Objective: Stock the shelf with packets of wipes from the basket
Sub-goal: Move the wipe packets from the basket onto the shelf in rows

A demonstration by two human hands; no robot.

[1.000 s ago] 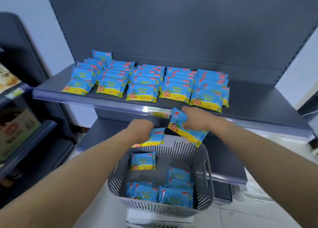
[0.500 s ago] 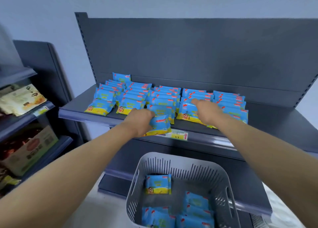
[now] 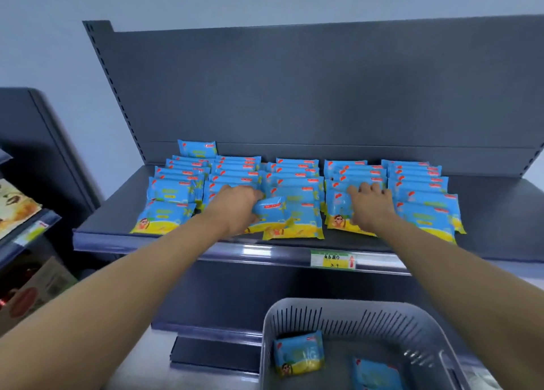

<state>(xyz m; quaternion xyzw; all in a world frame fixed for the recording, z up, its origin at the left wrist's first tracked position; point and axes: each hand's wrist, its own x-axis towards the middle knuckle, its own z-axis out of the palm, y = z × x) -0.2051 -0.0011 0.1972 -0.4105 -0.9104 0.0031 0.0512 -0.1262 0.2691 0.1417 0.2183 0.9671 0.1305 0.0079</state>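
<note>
On the shelf (image 3: 182, 240), a middle-row packet (image 3: 269, 212) is being gripped by the left hand (image 3: 235, 210). A second packet (image 3: 338, 213) is being pressed down under the right hand (image 3: 371, 208), its fingers straight. Letting go, then reaching into the basket (image 3: 297, 305), is likely being called for next.

Dim, bluish, soft light; slight blur, wide-angle bending at the edges.

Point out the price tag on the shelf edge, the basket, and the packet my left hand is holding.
price tag (image 3: 332, 259), head view, middle of label
basket (image 3: 338, 305), head view, back rim
held packet (image 3: 273, 213), head view, blue top face
</note>
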